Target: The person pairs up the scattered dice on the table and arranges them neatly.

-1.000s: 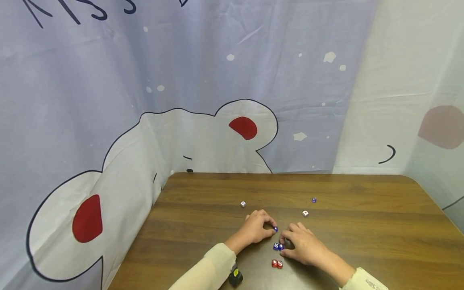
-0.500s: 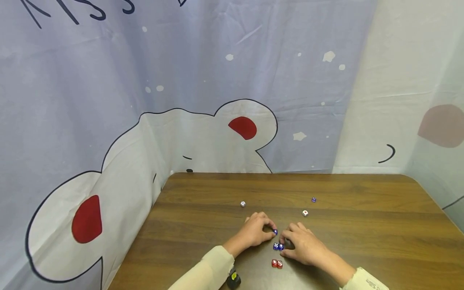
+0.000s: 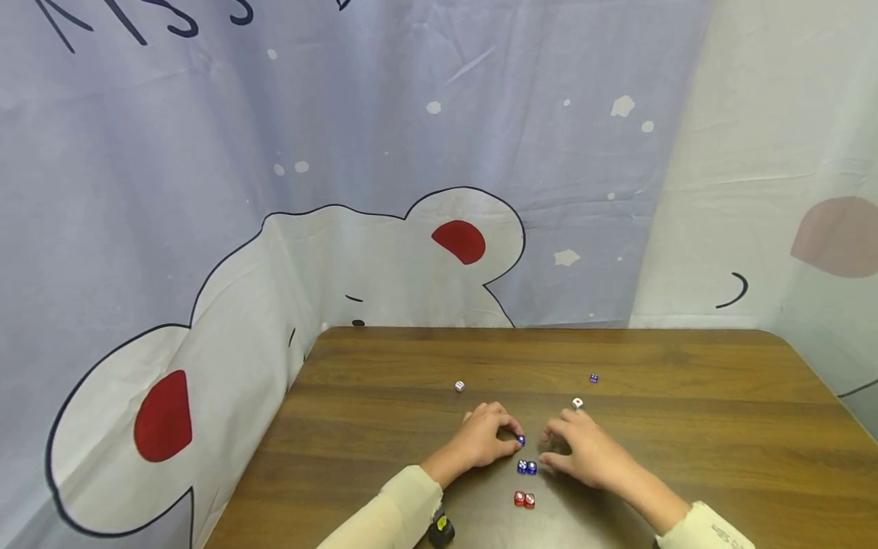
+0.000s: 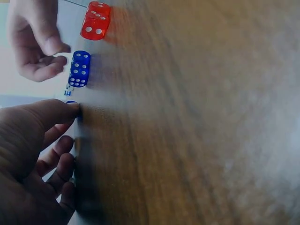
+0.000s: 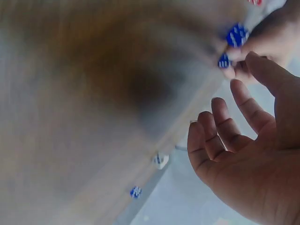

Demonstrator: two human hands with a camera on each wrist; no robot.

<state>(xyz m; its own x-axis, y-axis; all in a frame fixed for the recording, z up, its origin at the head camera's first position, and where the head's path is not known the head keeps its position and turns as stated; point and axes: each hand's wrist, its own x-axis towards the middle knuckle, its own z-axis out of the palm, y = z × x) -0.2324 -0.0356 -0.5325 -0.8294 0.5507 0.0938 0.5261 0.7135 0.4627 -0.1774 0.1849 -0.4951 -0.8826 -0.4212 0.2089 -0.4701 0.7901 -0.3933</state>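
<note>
My left hand (image 3: pixel 485 436) pinches a blue die (image 3: pixel 521 440) between thumb and fingertips, low over the wooden table. In the left wrist view the thumb and fingers cover most of that die. Just nearer to me, a pair of blue dice (image 3: pixel 527 467) sits side by side, touching. Below them lies a touching pair of red dice (image 3: pixel 524 499). My right hand (image 3: pixel 588 451) is to the right of the blue pair, thumb and fingers apart with nothing between them, as the right wrist view (image 5: pixel 243 136) also shows.
Farther back on the table (image 3: pixel 384 358) lie a white die (image 3: pixel 459 386) on the left, another white die (image 3: pixel 578 402) beyond my right fingers, and a blue die (image 3: pixel 594 378). A black object (image 3: pixel 441 529) shows by my left sleeve. A printed curtain (image 3: pixel 583 152) hangs behind the table.
My right hand has let go of the blue pair and moved right and slightly away from me. My left hand has brought its blue die slightly nearer the pair.
</note>
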